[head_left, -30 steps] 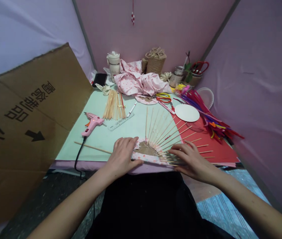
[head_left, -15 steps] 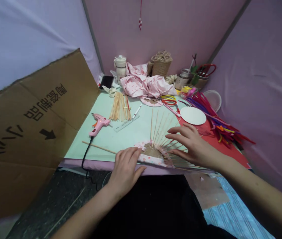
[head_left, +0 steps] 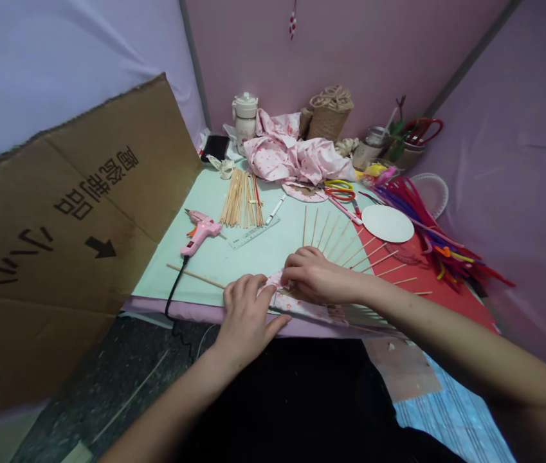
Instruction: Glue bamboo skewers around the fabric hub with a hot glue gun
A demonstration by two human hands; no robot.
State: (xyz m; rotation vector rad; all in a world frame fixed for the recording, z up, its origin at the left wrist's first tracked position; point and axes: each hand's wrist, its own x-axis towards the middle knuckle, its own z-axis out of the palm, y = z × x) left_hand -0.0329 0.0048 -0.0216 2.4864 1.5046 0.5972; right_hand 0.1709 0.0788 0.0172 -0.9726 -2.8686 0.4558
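Observation:
A fan-like piece lies at the table's front edge, with thin wooden sticks [head_left: 355,249] spreading from a rim covered in pink patterned fabric [head_left: 304,308]. My left hand [head_left: 246,315] grips the left end of this rim, fingertips on top and thumb along the near side. Bent over the piece's centre, my right hand [head_left: 318,276] has its fingers closed on a bit of the pink fabric at the upper left. The brown middle of the piece is mostly hidden beneath it. A longer stick [head_left: 195,276] runs left from under my left hand.
A pink glue gun [head_left: 200,231] with a black cord lies left, near a bundle of sticks [head_left: 242,202] and a clear ruler [head_left: 254,233]. Crumpled pink cloth [head_left: 296,154], scissors [head_left: 339,190], a white disc [head_left: 387,224] and pipe cleaners [head_left: 431,225] are behind. Cardboard [head_left: 74,225] stands left.
My right hand has moved left from above the sticks down to the fabric, and its spread fingers have closed. My left hand stays at the rim. The view has shifted slightly.

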